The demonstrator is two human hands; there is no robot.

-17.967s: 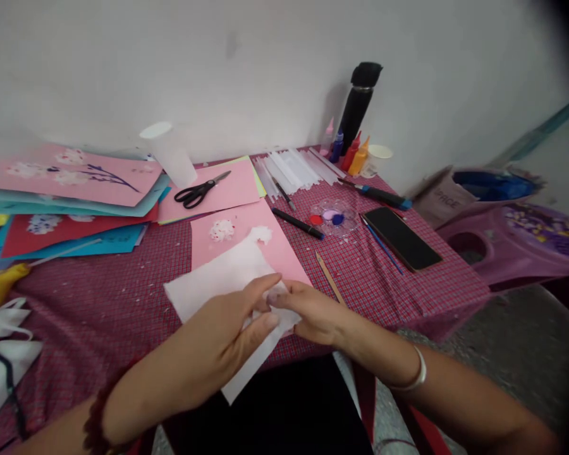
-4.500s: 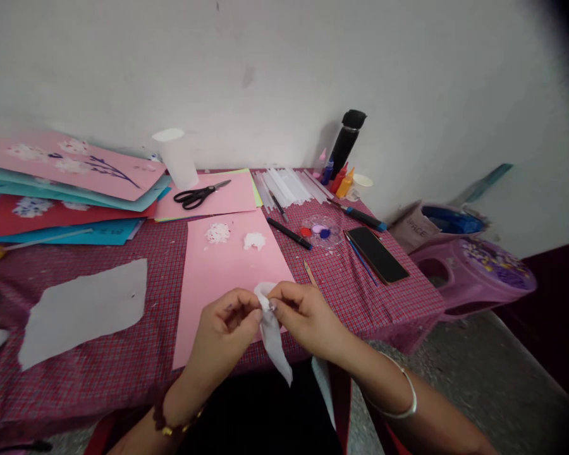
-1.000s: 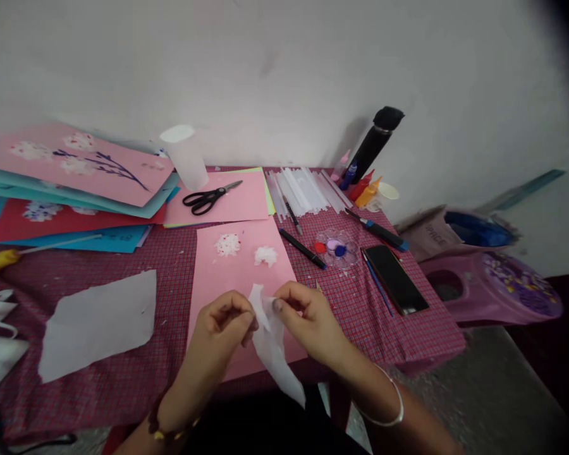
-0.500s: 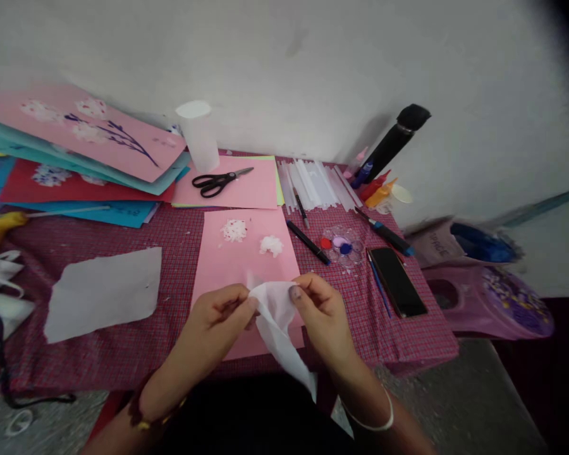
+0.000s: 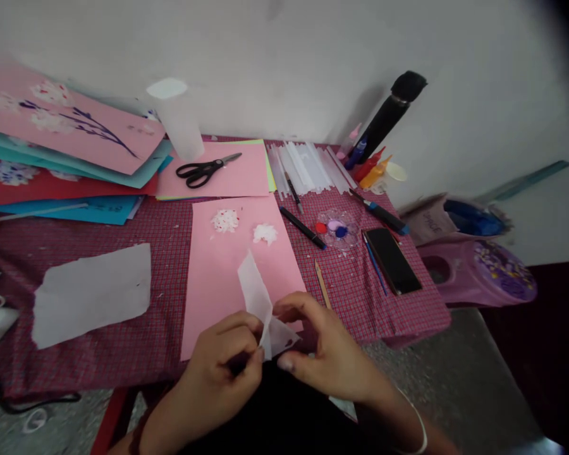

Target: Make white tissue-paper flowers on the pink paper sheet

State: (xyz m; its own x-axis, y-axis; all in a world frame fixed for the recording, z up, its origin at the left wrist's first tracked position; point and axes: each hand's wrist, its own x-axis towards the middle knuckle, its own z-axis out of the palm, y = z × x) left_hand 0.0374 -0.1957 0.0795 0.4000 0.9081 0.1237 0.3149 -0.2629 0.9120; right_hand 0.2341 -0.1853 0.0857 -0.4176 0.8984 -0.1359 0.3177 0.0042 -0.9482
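A piece of thin white tissue paper (image 5: 256,287), creased and folded, stands up from my left hand (image 5: 225,366), whose thumb and fingers pinch its lower part. My right hand (image 5: 329,351) is at the tissue's right side, thumb and fingers spread around a loose flap. Its fingertips are close to the paper; whether they touch it I cannot tell. Beneath and beyond lies a pink sheet (image 5: 218,278) bearing two clusters of white tissue bits, one red-speckled cluster (image 5: 225,220) and one plain white cluster (image 5: 265,234).
Scissors (image 5: 203,170) rest on stacked coloured paper. Right of the pink sheet are a black marker (image 5: 303,227), a paint palette (image 5: 336,229), a pencil (image 5: 321,284) and a phone (image 5: 392,260). A white paper sheet (image 5: 92,294) lies left. Glue sticks (image 5: 306,167) are at the back.
The tissue was stretched between both hands with a strip hanging down; now it is folded and points upward in my left hand. My right hand's fingers have spread. The view has shifted slightly.
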